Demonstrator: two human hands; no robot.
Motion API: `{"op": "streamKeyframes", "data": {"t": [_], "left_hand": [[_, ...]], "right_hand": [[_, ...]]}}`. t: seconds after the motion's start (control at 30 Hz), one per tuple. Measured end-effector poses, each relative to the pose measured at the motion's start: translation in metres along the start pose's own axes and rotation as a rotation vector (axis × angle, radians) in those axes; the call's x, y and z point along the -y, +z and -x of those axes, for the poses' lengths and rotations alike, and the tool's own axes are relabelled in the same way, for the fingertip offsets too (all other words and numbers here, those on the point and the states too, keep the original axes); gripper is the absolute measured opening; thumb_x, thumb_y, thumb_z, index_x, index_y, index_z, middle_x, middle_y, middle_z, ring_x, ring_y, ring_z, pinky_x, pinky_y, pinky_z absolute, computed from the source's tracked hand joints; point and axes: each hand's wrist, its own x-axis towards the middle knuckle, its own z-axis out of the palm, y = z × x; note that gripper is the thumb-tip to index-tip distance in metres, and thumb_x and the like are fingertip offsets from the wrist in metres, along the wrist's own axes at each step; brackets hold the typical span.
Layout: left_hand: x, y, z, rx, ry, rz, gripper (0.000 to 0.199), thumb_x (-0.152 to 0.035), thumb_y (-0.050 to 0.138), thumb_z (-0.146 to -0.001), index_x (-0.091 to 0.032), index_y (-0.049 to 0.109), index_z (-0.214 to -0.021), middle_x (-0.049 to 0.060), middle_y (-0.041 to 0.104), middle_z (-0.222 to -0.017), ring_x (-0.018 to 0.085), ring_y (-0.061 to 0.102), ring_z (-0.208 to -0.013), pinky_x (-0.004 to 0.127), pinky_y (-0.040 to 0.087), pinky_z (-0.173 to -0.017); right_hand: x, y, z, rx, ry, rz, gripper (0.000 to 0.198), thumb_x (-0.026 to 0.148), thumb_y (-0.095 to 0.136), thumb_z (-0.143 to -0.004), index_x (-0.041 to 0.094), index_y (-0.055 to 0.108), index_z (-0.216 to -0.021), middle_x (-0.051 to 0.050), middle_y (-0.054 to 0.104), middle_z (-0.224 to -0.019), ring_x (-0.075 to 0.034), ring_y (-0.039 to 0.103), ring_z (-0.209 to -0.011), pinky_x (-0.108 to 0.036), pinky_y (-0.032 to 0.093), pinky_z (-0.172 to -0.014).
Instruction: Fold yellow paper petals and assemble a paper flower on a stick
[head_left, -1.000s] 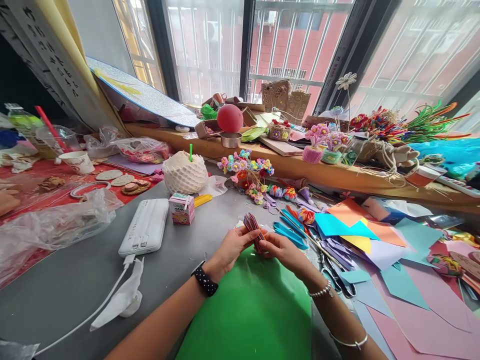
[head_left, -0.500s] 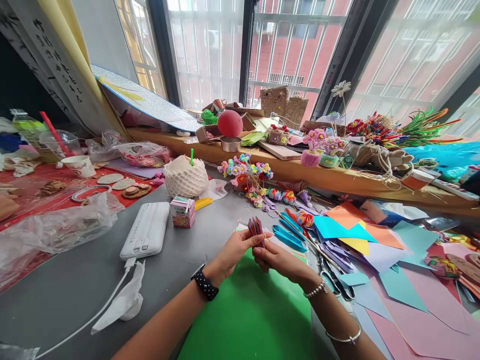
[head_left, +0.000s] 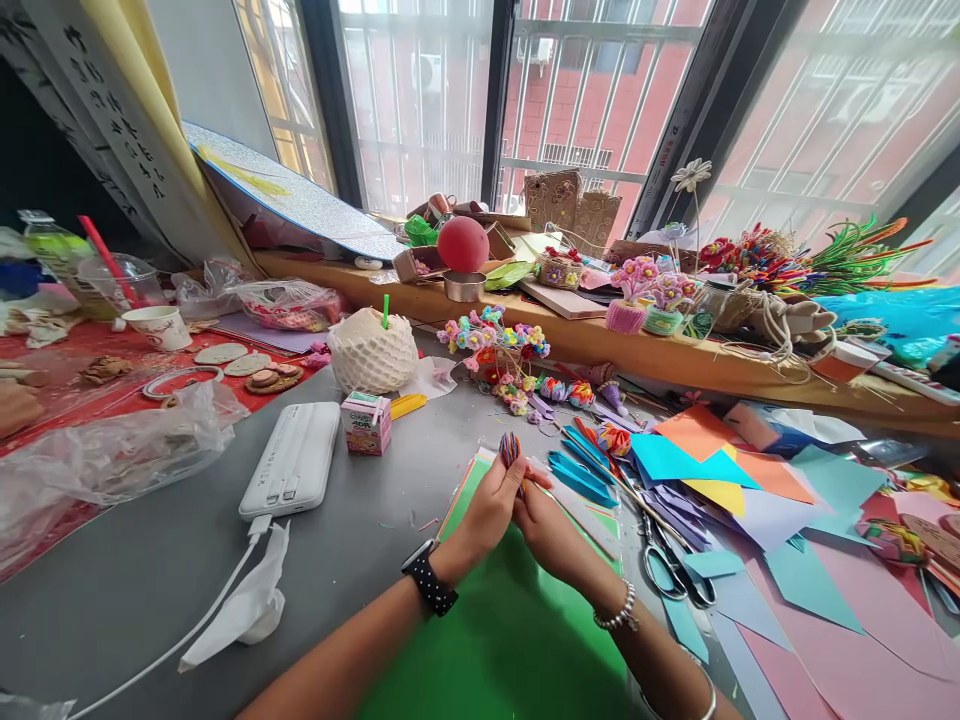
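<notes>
A small multicoloured striped bundle [head_left: 510, 449], rounded at the top, stands upright between my hands; whether it is paper or thread cannot be told. My left hand [head_left: 484, 510] closes its thumb and fingers around the bundle. Against its lower part press the fingers of my right hand [head_left: 546, 515], which hide the bottom end. Both hands are above a green sheet [head_left: 517, 640] on the grey table. To the right of my right hand lie scissors [head_left: 666, 568] and folded blue paper strips [head_left: 581, 478].
Coloured paper sheets [head_left: 825, 600] spread over the right side. On the left are a white power bank [head_left: 292, 460] with a cable, a small pink box [head_left: 366, 422] and a coconut [head_left: 373, 352] with a green straw. Crocheted flowers [head_left: 491, 345] stand behind. Another person's hand [head_left: 16, 400] shows far left.
The bundle has turned and stands more upright, with its rounded top higher. Both hands have shifted slightly lower, and my right hand has closed in under the bundle.
</notes>
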Motion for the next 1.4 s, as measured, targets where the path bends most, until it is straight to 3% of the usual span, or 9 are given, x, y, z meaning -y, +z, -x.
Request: {"op": "streamKeyframes", "data": {"t": [0.23,0.43,0.7,0.83,0.93,1.07,1.17,1.3,1.4], "left_hand": [[-0.003,-0.008,-0.004,0.049,-0.109,0.130,0.030,-0.040,0.048,-0.074,-0.015,0.060,-0.066,0.005,0.063,-0.078,0.021,0.052,-0.093,0.029,0.035,-0.084],[-0.012,-0.016,0.000,0.232,-0.095,0.324,0.029,-0.041,0.045,-0.077,-0.015,0.057,-0.069,0.006,0.062,-0.085,0.023,0.050,-0.099,0.032,0.032,-0.089],[-0.018,-0.019,0.001,0.255,-0.126,0.380,0.025,-0.039,0.048,-0.076,-0.016,0.052,-0.068,0.005,0.060,-0.083,0.022,0.050,-0.099,0.032,0.033,-0.088],[-0.015,-0.023,-0.002,0.302,-0.104,0.422,0.022,-0.033,0.044,-0.079,-0.016,0.054,-0.069,0.004,0.059,-0.078,0.021,0.049,-0.100,0.032,0.032,-0.089],[-0.008,-0.024,-0.004,0.258,-0.133,0.418,0.018,-0.029,0.046,-0.079,-0.015,0.057,-0.076,0.006,0.059,-0.087,0.020,0.049,-0.098,0.031,0.033,-0.087],[0.001,-0.017,-0.003,0.102,-0.139,0.487,0.006,-0.023,0.057,-0.071,-0.016,0.056,-0.072,0.002,0.060,-0.085,0.017,0.052,-0.092,0.029,0.035,-0.085],[0.004,-0.012,-0.003,0.016,-0.181,0.580,0.017,-0.032,0.058,-0.070,-0.015,0.055,-0.067,0.001,0.059,-0.071,0.017,0.054,-0.086,0.030,0.035,-0.085],[0.003,-0.010,-0.004,-0.073,-0.207,0.648,0.031,-0.043,0.055,-0.068,-0.016,0.047,-0.055,-0.001,0.057,-0.058,0.018,0.057,-0.078,0.032,0.037,-0.082],[0.004,-0.010,-0.005,-0.135,-0.146,0.549,0.037,-0.045,0.053,-0.069,-0.017,0.040,-0.049,0.000,0.058,-0.054,0.019,0.057,-0.080,0.031,0.037,-0.082]], "right_hand": [[0.000,0.003,-0.005,-0.016,-0.040,0.069,0.032,0.022,0.031,-0.083,0.016,0.048,-0.110,-0.010,0.057,-0.099,-0.020,0.051,-0.095,-0.035,0.039,-0.083],[0.014,-0.009,0.005,0.047,-0.076,-0.064,0.044,0.030,0.036,-0.083,0.018,0.031,-0.125,-0.008,0.046,-0.117,-0.019,0.040,-0.109,-0.034,0.034,-0.090],[0.016,-0.013,0.011,0.117,0.031,-0.136,0.046,0.039,0.032,-0.084,0.018,0.032,-0.124,-0.004,0.054,-0.077,-0.013,0.050,-0.065,-0.026,0.042,-0.058],[0.011,-0.012,0.006,0.044,-0.074,-0.053,0.042,0.033,0.033,-0.084,0.020,0.033,-0.124,-0.009,0.054,-0.103,-0.019,0.051,-0.093,-0.032,0.042,-0.077],[0.005,-0.008,0.000,-0.019,-0.130,0.055,0.039,0.024,0.033,-0.084,0.018,0.035,-0.122,-0.010,0.049,-0.115,-0.021,0.044,-0.107,-0.036,0.038,-0.087],[-0.009,0.009,-0.003,-0.166,-0.162,0.279,0.039,0.013,0.026,-0.082,0.015,0.036,-0.120,-0.013,0.049,-0.115,-0.021,0.046,-0.105,-0.040,0.039,-0.087],[-0.015,0.027,-0.002,-0.326,-0.112,0.501,0.041,0.006,0.022,-0.078,0.012,0.041,-0.114,-0.017,0.052,-0.109,-0.025,0.049,-0.102,-0.044,0.040,-0.084],[-0.014,0.041,-0.001,-0.361,-0.072,0.651,0.040,0.002,0.020,-0.075,0.009,0.046,-0.105,-0.020,0.055,-0.097,-0.027,0.053,-0.093,-0.043,0.045,-0.074],[-0.014,0.042,-0.002,-0.369,-0.093,0.622,0.036,0.006,0.021,-0.079,0.010,0.045,-0.106,-0.019,0.055,-0.097,-0.025,0.053,-0.092,-0.041,0.046,-0.073]]}}
